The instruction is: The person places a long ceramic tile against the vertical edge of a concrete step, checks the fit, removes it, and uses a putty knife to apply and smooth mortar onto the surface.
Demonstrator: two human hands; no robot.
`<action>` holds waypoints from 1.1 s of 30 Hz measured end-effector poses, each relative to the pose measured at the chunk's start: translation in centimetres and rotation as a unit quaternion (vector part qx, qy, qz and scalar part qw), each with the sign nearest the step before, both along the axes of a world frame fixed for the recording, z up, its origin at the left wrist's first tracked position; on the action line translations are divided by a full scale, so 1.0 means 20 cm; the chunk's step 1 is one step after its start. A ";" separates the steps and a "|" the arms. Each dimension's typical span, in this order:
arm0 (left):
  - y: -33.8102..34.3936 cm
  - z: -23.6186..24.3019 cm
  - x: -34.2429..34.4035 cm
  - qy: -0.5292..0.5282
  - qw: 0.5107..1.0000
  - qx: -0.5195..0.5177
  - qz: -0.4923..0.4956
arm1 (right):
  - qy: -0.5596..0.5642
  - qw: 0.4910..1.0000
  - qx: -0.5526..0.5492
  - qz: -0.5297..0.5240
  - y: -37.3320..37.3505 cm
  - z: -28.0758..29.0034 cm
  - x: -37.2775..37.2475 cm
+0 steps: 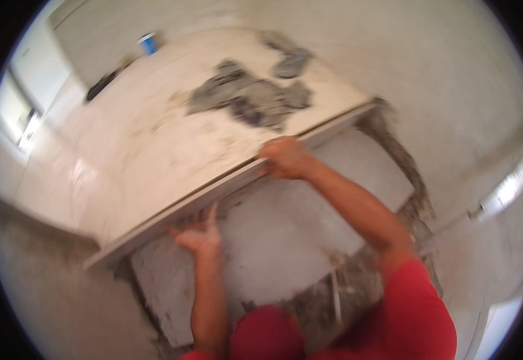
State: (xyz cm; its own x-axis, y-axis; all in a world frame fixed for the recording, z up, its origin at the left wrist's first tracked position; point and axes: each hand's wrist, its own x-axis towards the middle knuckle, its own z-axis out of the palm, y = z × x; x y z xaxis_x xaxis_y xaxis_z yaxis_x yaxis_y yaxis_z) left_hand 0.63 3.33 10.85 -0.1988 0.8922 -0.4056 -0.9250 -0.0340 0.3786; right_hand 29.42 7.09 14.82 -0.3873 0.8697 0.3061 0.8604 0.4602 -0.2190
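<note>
A long pale strip [168,217] runs along the front edge of a wide, light slab [123,162], with a thin dark gap between the two. My right hand [287,158] is closed over the top of this strip near its middle. Lower and to the left, my left hand [196,233] reaches up to the strip's front face from below. Its fingers are spread and its palm seems to face the strip; blur hides how firmly they touch. Beneath the strip lies a smooth grey panel [291,228], partly covered by my forearms.
Crumpled grey lumps, mortar or rags [246,96], lie on the slab. A blue and white container [148,44] stands at its far edge, near a dark elongated object [100,87]. Rough broken mortar [402,159] borders the grey panel. A plain wall [453,108] rises at the right.
</note>
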 end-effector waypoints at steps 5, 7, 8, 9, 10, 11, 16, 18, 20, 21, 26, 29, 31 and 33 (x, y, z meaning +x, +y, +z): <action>0.03 0.10 -0.01 -0.051 0.998 0.011 -0.037 | 0.023 0.998 0.046 -0.022 -0.08 0.13 0.00; 0.01 0.16 -0.03 -0.047 0.998 0.007 -0.040 | 0.027 0.999 0.018 -0.039 -0.10 0.15 -0.04; 0.00 0.18 -0.04 -0.033 0.999 0.012 -0.042 | 0.036 0.998 0.019 -0.040 -0.11 0.16 -0.04; -0.01 0.19 -0.05 -0.018 0.999 0.018 -0.047 | 0.047 0.998 0.019 -0.041 -0.12 0.18 -0.04; -0.01 0.20 -0.05 -0.003 0.998 0.025 -0.056 | 0.058 0.997 0.020 -0.045 -0.13 0.20 -0.05; -0.01 0.20 -0.06 0.020 0.998 0.030 -0.061 | 0.067 0.996 0.021 -0.051 -0.15 0.21 -0.05; -0.02 0.30 0.05 0.133 0.988 0.076 -0.019 | 0.105 0.990 0.044 -0.081 -0.18 0.33 -0.02; 0.04 0.26 0.08 0.133 0.973 0.186 -0.025 | 0.139 0.985 0.053 -0.086 -0.19 0.38 -0.05; 0.10 0.20 0.13 0.121 0.958 0.253 -0.057 | 0.192 0.975 0.073 -0.082 -0.18 0.42 -0.09; 0.12 0.16 0.19 0.109 0.954 0.263 -0.089 | 0.190 0.975 0.071 -0.091 -0.18 0.45 -0.12; 0.16 0.10 0.48 0.100 0.924 0.328 -0.171 | 0.174 0.976 0.049 -0.119 -0.22 0.59 -0.20; 0.19 0.16 0.56 0.098 0.933 0.319 -0.138 | 0.170 0.973 0.075 -0.134 -0.22 0.61 -0.21; 0.20 0.22 0.55 0.125 0.931 0.322 -0.120 | 0.175 0.972 0.060 -0.147 -0.21 0.64 -0.21; 0.22 0.31 0.56 0.133 0.936 0.318 -0.073 | 0.183 0.970 0.001 -0.162 -0.20 0.74 -0.26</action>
State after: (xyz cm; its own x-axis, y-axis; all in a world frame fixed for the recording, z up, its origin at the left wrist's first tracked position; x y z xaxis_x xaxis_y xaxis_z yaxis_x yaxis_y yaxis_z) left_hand 11.80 7.71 17.06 -0.0748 0.9620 0.2625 -0.8130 -0.2113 0.5426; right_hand 24.28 3.02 29.56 0.0406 0.9265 0.3741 0.8250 0.1801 -0.5356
